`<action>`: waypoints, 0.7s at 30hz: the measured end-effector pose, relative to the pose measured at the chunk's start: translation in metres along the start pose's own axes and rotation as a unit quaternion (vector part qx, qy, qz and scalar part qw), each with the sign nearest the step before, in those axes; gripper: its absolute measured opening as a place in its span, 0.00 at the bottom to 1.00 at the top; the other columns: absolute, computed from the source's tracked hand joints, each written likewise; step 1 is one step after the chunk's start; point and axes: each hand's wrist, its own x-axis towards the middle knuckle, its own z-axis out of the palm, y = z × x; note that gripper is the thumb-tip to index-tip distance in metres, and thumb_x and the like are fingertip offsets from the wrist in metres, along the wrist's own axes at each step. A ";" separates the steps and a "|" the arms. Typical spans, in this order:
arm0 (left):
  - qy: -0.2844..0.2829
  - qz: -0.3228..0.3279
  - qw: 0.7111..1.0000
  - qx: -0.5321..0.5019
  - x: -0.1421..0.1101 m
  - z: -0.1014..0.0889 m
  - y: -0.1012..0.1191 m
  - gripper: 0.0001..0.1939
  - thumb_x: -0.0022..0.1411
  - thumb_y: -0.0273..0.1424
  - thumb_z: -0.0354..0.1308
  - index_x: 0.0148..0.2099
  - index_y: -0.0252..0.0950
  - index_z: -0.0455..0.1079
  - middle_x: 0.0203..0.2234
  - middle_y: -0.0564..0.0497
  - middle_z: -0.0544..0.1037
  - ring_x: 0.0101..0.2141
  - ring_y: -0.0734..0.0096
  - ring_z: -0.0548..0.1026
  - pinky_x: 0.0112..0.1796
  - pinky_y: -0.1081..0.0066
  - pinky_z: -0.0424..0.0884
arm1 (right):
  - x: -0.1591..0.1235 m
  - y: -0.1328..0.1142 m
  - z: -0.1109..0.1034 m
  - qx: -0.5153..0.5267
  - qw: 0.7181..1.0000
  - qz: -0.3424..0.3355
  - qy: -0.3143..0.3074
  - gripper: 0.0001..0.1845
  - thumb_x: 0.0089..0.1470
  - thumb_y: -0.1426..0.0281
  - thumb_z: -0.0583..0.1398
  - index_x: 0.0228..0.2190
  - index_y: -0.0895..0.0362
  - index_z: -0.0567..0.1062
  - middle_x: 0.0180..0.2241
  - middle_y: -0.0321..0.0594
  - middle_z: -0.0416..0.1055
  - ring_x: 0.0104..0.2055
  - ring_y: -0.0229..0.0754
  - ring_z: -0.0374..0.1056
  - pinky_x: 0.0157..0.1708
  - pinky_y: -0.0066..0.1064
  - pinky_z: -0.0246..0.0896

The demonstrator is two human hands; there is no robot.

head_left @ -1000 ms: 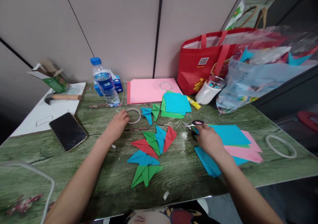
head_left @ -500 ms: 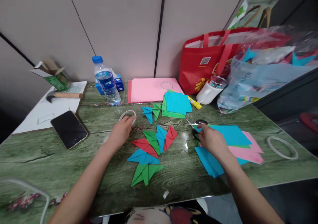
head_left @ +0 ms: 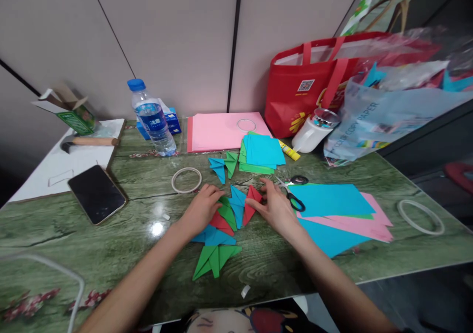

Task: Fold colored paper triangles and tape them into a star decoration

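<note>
A curved row of folded paper pieces in green, blue and red lies before me on the table. My left hand [head_left: 202, 209] reaches over the row's left side, fingers slightly bent and apart, partly covering a green folded piece [head_left: 228, 214] and a red one below it. At the right end, my right hand [head_left: 275, 204] spreads thumb and fingers beside a red folded piece [head_left: 253, 206], the thumb at its edge. Between the hands is a blue folded piece [head_left: 238, 205]. A green folded piece [head_left: 215, 260] ends the row nearest me. Scissors [head_left: 295, 193] lie right of my right hand.
A white ring [head_left: 186, 180] rests behind my left hand, and another ring [head_left: 421, 217] at far right. Coloured sheets [head_left: 332, 200] spread on the right. Behind stand a water bottle [head_left: 152, 118], a white mug [head_left: 312, 133] and a red bag [head_left: 291, 91]. A phone [head_left: 96, 194] lies left.
My left hand has let go of the white ring and moved right to the folded pieces. My right hand has left the scissors and moved left to the red piece.
</note>
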 end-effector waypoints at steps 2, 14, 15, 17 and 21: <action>0.018 0.004 1.000 -0.011 -0.001 0.001 -0.003 0.11 0.58 0.21 0.56 0.43 0.33 0.68 0.38 0.47 0.71 0.41 0.63 0.67 0.43 0.62 0.68 | 0.004 0.002 0.003 0.058 0.997 0.028 -0.032 0.39 0.41 0.62 0.66 0.54 0.59 0.61 0.36 0.46 0.72 0.35 0.49 0.70 0.35 0.39 0.63; 0.080 0.071 0.994 -0.023 -0.007 0.001 -0.009 0.02 0.60 0.26 0.57 0.34 0.33 0.70 0.32 0.48 0.73 0.38 0.65 0.68 0.38 0.66 0.68 | -0.016 -0.025 0.009 0.266 0.963 0.005 -0.048 0.14 0.44 0.63 0.62 0.34 0.57 0.70 0.26 0.35 0.69 0.28 0.41 0.65 0.28 0.31 0.60; 0.072 0.076 0.994 -0.026 -0.008 0.000 -0.010 0.03 0.60 0.27 0.57 0.34 0.34 0.71 0.32 0.47 0.73 0.38 0.65 0.68 0.39 0.66 0.68 | -0.019 -0.028 0.011 0.243 0.970 0.004 -0.030 0.15 0.44 0.63 0.62 0.34 0.57 0.69 0.26 0.35 0.70 0.28 0.41 0.65 0.28 0.31 0.59; 0.049 0.084 0.995 -0.033 -0.009 -0.004 -0.010 0.05 0.61 0.28 0.55 0.34 0.34 0.72 0.34 0.47 0.73 0.39 0.65 0.68 0.40 0.66 0.68 | -0.024 -0.032 0.014 0.205 0.979 0.001 -0.003 0.16 0.45 0.64 0.62 0.37 0.56 0.68 0.27 0.35 0.70 0.28 0.43 0.66 0.29 0.32 0.59; -0.010 0.080 0.996 -0.048 -0.007 -0.014 -0.010 0.10 0.64 0.26 0.50 0.36 0.34 0.73 0.36 0.46 0.73 0.40 0.66 0.69 0.41 0.67 0.68 | -0.027 -0.036 0.018 0.156 0.988 -0.009 0.017 0.16 0.47 0.66 0.59 0.40 0.55 0.68 0.28 0.37 0.72 0.29 0.45 0.68 0.29 0.33 0.60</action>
